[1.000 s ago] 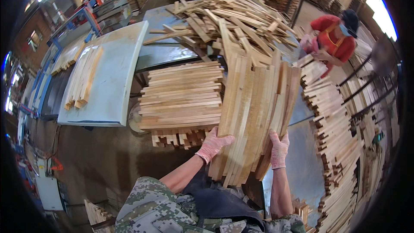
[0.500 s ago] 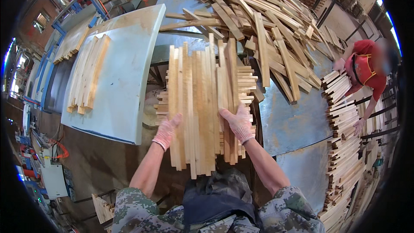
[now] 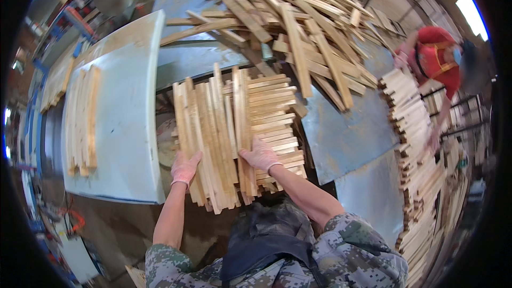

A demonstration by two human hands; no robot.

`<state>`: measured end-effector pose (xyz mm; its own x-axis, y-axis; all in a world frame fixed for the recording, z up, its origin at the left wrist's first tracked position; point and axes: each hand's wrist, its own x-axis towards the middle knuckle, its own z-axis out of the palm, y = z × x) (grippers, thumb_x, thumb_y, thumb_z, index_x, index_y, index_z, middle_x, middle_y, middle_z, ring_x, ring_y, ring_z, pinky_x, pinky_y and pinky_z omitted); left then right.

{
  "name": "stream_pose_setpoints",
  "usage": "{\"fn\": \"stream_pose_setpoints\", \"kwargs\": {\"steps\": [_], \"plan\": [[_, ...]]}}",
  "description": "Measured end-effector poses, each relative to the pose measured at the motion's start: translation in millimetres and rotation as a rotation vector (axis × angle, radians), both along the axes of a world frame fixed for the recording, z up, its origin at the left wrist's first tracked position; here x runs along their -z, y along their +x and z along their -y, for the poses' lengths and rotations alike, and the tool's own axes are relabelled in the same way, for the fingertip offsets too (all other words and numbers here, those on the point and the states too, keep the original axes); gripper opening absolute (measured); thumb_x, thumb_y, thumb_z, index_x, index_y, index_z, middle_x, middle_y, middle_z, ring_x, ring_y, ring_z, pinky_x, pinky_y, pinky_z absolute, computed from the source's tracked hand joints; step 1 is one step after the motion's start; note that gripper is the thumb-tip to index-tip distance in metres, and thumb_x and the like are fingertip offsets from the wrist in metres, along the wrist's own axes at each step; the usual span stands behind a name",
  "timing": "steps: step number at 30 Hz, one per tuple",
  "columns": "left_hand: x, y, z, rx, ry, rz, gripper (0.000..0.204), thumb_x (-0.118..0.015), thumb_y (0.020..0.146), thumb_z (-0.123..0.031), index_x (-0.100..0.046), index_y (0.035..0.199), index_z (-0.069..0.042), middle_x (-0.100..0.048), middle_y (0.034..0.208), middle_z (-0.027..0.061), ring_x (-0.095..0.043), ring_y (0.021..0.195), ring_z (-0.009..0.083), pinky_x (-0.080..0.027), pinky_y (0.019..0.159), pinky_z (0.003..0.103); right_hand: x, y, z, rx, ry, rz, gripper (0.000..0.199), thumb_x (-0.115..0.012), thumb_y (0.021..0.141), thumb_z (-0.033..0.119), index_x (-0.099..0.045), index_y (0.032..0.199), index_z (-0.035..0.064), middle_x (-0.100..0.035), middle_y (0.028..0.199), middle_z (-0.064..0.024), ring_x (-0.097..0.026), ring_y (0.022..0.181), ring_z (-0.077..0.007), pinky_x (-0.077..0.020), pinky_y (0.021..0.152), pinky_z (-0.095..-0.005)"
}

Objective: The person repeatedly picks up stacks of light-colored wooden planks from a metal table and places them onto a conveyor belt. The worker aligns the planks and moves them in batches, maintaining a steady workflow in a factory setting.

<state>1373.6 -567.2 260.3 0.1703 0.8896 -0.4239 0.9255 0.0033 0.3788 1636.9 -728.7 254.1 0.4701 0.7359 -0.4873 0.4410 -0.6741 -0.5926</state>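
Now, from the head view: clasps a bundle of wooden slats (image 3: 210, 144) at its near end, left hand (image 3: 185, 168) wrapped round the left edge, right hand (image 3: 261, 154) pressed flat on top to the right, each grip full of wood. Has turned that bundle since a second ago, from leaning off to the right to pointing straight away from the body. Holds it crosswise over the low stack of slats (image 3: 274, 122), apparently resting on it. Looks like squaring and laying down rather than carrying. Shows no box or bin anywhere; only a pale tabletop (image 3: 128, 101) bearing a short row of slats (image 3: 82, 120) to the left, a loose heap (image 3: 298, 26) beyond, and a co-worker in red (image 3: 437, 58) at a tall stack (image 3: 413, 128).
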Motion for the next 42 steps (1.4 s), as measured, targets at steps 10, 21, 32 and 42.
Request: {"fn": "stream_pose_setpoints", "kwargs": {"steps": [10,21,32,42], "plan": [[35.6,-13.0,-18.8,0.022,-0.129,0.328,0.080,-0.080,0.090,-0.042,-0.056,0.149,0.007,-0.067,0.141,0.0256,-0.064,0.129,0.0381,-0.048,0.113,0.043,-23.0,16.4,7.4,-0.053,0.098,-0.256,0.064,-0.071,0.086,0.032,-0.058,0.132,-0.0116,-0.068,0.129,-0.0369,-0.068,0.122,-0.0447,-0.0550,0.104,-0.0505],[10.6,118.4,144.9,0.268,-0.096,0.705,0.046,-0.063,0.108,-0.024,-0.058,0.145,0.004,-0.063,0.141,0.0152,-0.057,0.132,0.0280,-0.045,0.113,0.042,27.7,-2.5,303.7,0.383,0.394,-0.440,0.043,-0.066,0.097,0.039,-0.071,0.113,-0.0010,-0.078,0.105,-0.0182,-0.074,0.097,-0.0282,-0.0559,0.089,-0.0387],[12.7,338.3,528.4,1.236,-0.795,0.194,0.065,-0.077,0.097,-0.032,-0.059,0.148,0.005,-0.071,0.138,0.0220,-0.068,0.127,0.0293,-0.051,0.111,0.039,51.3,50.0,712.3,1.505,0.461,-0.556,0.075,-0.074,0.103,0.039,-0.049,0.160,-0.0025,-0.071,0.137,-0.0147,-0.071,0.109,-0.0188,-0.0595,0.093,-0.0319],[64.8,493.5,794.3,1.735,-0.748,-0.187,0.072,-0.073,0.098,-0.047,-0.060,0.147,0.004,-0.068,0.143,0.0269,-0.064,0.136,0.0368,-0.048,0.115,0.041,75.2,155.6,1002.9,1.934,0.557,-0.042,0.078,-0.073,0.101,0.034,-0.043,0.161,-0.0061,-0.066,0.146,-0.0216,-0.067,0.125,-0.0266,-0.0518,0.108,-0.0374]]}}
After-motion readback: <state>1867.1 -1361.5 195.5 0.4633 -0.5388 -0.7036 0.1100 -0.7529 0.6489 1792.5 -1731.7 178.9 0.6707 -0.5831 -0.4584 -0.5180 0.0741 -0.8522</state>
